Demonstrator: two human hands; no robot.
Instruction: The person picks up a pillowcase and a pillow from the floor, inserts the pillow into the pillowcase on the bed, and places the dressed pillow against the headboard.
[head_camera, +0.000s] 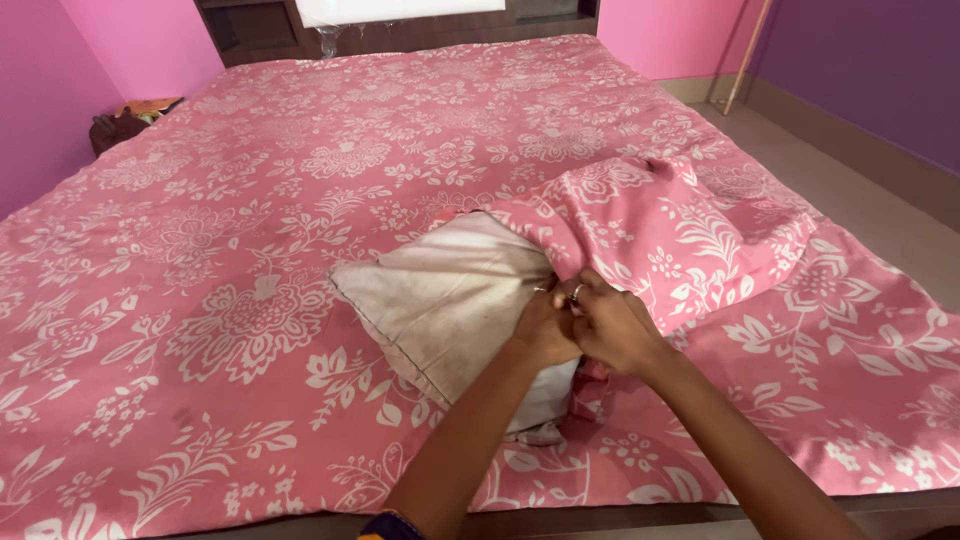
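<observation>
A cream-white pillow (445, 300) lies on the bed, its right part inside a pink floral pillowcase (655, 225). My left hand (545, 325) rests on the pillow at the case's open edge, fingers closed on the cloth. My right hand (615, 325), with a ring on one finger, grips the pillowcase edge right beside it. The two hands touch each other near the pillow's near right corner.
The bed is covered by a pink sheet with white flowers (250, 220). A dark wooden headboard (270, 25) stands at the far end. A dark bag (120, 125) sits by the left pink wall. A bare floor (870, 190) and purple wall lie to the right.
</observation>
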